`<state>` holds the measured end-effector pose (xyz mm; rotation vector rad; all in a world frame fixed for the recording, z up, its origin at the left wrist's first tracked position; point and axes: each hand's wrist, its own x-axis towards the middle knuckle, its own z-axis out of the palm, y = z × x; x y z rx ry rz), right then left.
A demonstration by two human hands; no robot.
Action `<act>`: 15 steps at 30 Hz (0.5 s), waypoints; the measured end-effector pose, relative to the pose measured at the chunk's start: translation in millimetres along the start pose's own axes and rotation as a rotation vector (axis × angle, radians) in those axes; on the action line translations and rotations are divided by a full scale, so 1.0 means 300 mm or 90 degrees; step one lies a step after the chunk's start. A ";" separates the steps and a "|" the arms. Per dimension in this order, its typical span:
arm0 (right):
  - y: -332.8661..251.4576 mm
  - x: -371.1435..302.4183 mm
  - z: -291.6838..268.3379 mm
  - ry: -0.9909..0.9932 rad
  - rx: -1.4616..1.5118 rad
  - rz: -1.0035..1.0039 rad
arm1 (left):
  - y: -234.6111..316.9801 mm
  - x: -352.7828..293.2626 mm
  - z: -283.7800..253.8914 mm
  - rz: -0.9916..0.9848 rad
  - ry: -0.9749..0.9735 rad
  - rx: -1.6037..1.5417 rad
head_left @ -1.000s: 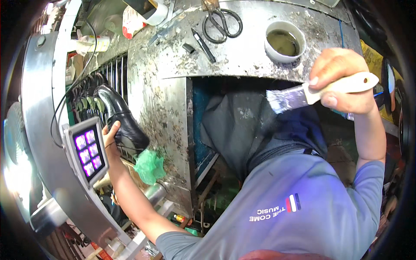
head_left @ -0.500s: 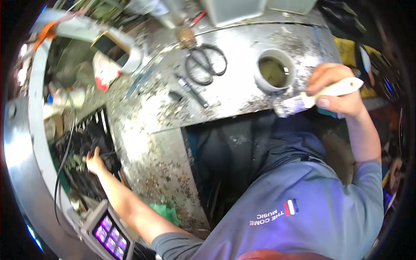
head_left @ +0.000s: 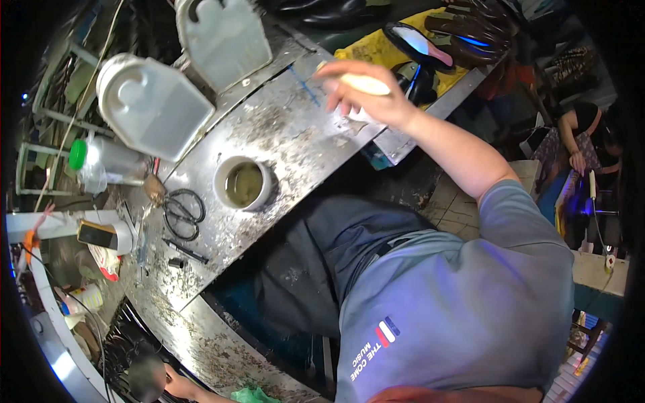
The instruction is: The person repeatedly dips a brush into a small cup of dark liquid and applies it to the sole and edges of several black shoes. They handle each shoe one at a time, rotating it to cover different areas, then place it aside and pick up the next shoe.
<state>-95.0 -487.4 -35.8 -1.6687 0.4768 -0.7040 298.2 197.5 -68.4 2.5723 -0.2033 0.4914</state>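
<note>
My right hand (head_left: 359, 94) grips a paintbrush by its pale handle (head_left: 365, 84), over the far right of the metal bench. The bristles hang below the fingers and are partly hidden. To the left stands a white mug (head_left: 222, 183) with murky greenish liquid inside. At the lower left my left hand (head_left: 177, 385) is closed against a blurred dark grey piece (head_left: 146, 378), beside a black crate (head_left: 124, 336) of dark things. I cannot make out what kind of piece it is.
Scissors (head_left: 183, 215), a black marker (head_left: 185, 251) and two translucent plastic containers (head_left: 158, 111) stand or lie on the stained bench (head_left: 282, 127). A phone (head_left: 97, 234) rests at the left. Glossy dark shoes (head_left: 420, 47) lie on yellow sheeting. Another person sits at far right.
My view has swung right. The brush has moved from beside the mug to the bench's far right end. A blurred dark grey piece now shows at my left hand, by the crate.
</note>
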 end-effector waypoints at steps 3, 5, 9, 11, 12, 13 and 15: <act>0.131 0.033 -0.313 0.218 -0.211 -0.076 | 0.058 -0.119 -0.032 -0.073 -0.056 -0.133; 0.226 0.045 -0.540 0.352 -0.555 -0.095 | 0.167 -0.217 -0.057 -0.098 -0.091 -0.162; 0.355 0.084 -0.782 0.376 -0.916 0.080 | 0.329 -0.397 -0.072 -0.093 -0.161 -0.185; 0.442 0.063 -0.931 0.349 -0.978 0.147 | 0.487 -0.456 -0.006 -0.048 -0.197 -0.174; 0.469 0.087 -0.943 0.326 -0.986 0.152 | 0.512 -0.509 -0.001 -0.018 -0.177 -0.140; 0.494 0.120 -0.951 0.302 -0.995 0.155 | 0.610 -0.560 -0.009 0.006 -0.180 -0.122; 0.516 0.232 -0.915 0.263 -0.992 0.129 | 0.697 -0.629 -0.020 0.053 -0.172 -0.078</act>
